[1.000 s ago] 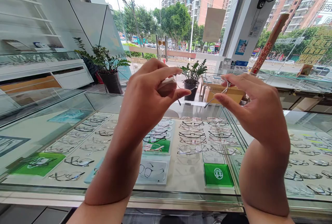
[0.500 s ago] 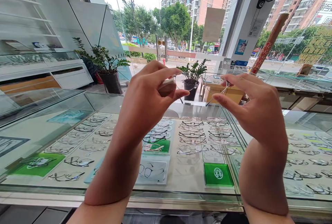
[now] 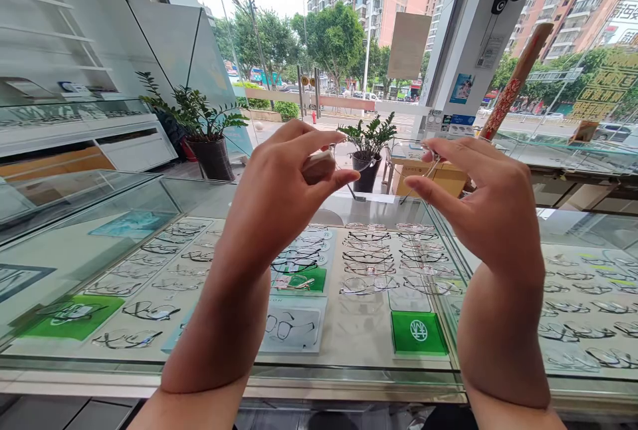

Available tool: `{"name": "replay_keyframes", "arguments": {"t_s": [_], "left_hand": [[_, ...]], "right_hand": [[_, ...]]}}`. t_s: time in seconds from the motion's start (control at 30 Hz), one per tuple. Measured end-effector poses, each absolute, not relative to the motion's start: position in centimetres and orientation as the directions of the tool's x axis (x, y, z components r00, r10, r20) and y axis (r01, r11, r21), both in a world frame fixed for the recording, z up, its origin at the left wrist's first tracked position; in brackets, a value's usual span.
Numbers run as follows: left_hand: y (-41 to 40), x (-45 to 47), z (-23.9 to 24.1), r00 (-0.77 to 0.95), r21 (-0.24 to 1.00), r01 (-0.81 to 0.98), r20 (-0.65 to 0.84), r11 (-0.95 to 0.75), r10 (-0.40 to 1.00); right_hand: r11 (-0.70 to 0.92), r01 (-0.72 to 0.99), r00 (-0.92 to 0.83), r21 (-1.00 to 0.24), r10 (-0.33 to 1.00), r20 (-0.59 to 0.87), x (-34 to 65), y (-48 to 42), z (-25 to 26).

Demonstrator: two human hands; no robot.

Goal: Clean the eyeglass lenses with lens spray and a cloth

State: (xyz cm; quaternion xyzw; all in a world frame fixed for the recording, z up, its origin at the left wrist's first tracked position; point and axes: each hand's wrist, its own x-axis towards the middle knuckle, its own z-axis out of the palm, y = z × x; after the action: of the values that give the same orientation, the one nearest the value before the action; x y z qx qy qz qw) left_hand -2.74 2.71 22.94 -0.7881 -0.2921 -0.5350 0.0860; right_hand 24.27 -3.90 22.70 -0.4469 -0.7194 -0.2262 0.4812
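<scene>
I hold a pair of thin-rimmed glasses [image 3: 379, 159] up at chest height over a glass display counter [image 3: 319, 377]. My left hand [image 3: 284, 184] pinches the left lens end between thumb and fingers. My right hand [image 3: 478, 197] pinches the right lens end, and a temple arm hangs down beside the thumb. The clear lenses are hard to make out against the street behind them. Both palms face away from me.
Under the counter glass lie several rows of eyeglass frames [image 3: 383, 257] with green brand cards [image 3: 417, 331]. Potted plants [image 3: 199, 121] stand behind, beside a cardboard box [image 3: 428, 177]. Another glass case [image 3: 588, 284] runs to the right. Large windows face the street.
Both hands and the glasses have shifted slightly left and up. The right hand has come a little closer to the left. The grip is unchanged.
</scene>
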Motion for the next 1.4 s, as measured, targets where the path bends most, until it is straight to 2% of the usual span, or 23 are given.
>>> {"name": "replay_keyframes", "arguments": {"t_s": [0.3,0.6,0.67,0.8,0.93,1.03,1.17,1.3,1.4], "left_hand": [[3.4,-0.4,22.5,0.028,0.225,0.564,0.956,-0.795,0.291],[3.2,0.7,21.9,-0.029,0.191,0.637,0.974,-0.747,0.224],[3.2,0.9,21.8,-0.047,0.195,0.64,0.976,-0.743,0.215],[3.9,1.0,21.4,-0.07,0.198,0.615,0.978,-0.763,0.197],[4.6,1.0,21.0,-0.073,0.198,0.576,0.979,-0.793,0.192],[4.9,1.0,20.9,-0.058,0.195,0.552,0.979,-0.811,0.196],[5.4,1.0,20.9,-0.064,0.184,0.499,0.982,-0.847,0.176],[6.2,1.3,20.9,-0.086,0.136,0.378,0.99,-0.916,0.112],[6.3,1.4,21.0,-0.089,0.107,0.358,0.993,-0.927,0.081]], "right_hand": [[0.508,0.858,-0.098,-0.074,0.302,0.948,24.3,-1.8,22.2],[0.467,0.884,-0.092,-0.021,0.219,0.971,23.8,-1.3,21.9],[0.496,0.866,-0.058,-0.063,0.226,0.972,23.6,-1.0,21.8],[0.63,0.739,0.107,-0.238,0.238,0.965,23.6,0.1,21.5],[0.698,0.613,0.195,-0.37,0.32,0.927,23.7,0.6,21.5],[0.676,0.632,0.213,-0.378,0.318,0.924,23.7,0.4,21.5],[0.631,0.708,0.138,-0.317,0.317,0.938,24.0,0.2,21.3],[0.713,0.609,0.156,-0.347,0.321,0.934,24.0,0.3,21.2],[0.766,0.513,0.163,-0.386,0.354,0.921,23.8,0.1,21.3]]}}
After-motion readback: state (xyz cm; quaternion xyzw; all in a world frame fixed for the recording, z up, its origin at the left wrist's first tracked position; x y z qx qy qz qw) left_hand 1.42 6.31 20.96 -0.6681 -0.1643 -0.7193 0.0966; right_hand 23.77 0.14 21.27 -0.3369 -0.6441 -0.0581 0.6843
